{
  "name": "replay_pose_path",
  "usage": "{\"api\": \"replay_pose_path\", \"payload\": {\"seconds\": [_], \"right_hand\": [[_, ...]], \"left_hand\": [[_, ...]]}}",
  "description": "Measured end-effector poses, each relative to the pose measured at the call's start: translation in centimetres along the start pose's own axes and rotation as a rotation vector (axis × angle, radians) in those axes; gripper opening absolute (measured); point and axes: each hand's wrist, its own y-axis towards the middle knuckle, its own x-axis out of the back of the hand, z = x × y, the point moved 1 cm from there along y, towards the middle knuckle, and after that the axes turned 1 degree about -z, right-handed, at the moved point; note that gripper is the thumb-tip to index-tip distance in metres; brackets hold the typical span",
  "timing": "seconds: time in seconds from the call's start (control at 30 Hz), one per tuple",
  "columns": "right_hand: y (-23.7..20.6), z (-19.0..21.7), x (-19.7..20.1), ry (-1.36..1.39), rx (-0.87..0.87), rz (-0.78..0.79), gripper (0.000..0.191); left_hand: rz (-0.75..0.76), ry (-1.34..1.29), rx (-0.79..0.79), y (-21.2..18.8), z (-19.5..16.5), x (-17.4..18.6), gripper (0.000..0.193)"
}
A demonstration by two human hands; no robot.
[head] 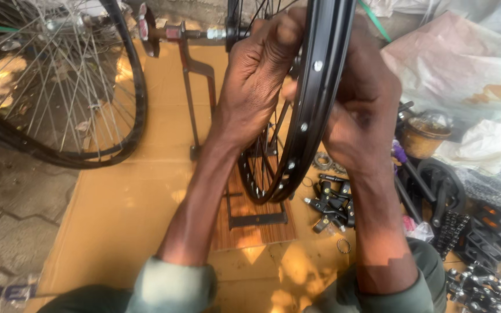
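Both my hands hold the black wheel rim (314, 98) on its stand (204, 98).
My left hand (256, 81) and right hand (360, 110) squeeze it from each side, so it stays upright and steady.

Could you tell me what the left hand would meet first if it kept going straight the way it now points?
Probably nothing new: the left hand already touches the black wheel rim, so the rim blocks its path, though depth is unclear.

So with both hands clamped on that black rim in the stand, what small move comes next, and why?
Probably turn the black rim slightly in the stand. The left hand and right hand pinch one spot from both sides, and more rim holes sit along it.
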Motion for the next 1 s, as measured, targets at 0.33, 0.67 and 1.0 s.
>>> {"api": "replay_pose_path", "payload": {"seconds": [0.33, 0.67, 1.0], "right_hand": [[1.8, -3.1, 0.3, 0.031, 0.266, 0.027, 0.046], [2.6, -0.7, 2.3, 0.078, 0.064, 0.338, 0.04], [3.3, -3.7, 0.2, 0.145, 0.266, 0.177, 0.042]], "left_hand": [[0.123, -0.147, 0.055, -0.5, -3.0, 1.6, 0.056], [-0.056, -0.052, -0.063, -0.7, 1.1, 0.0, 0.053], [-0.32, 0.762, -0.075, -10.4, -4.8, -3.3, 0.042]]}}
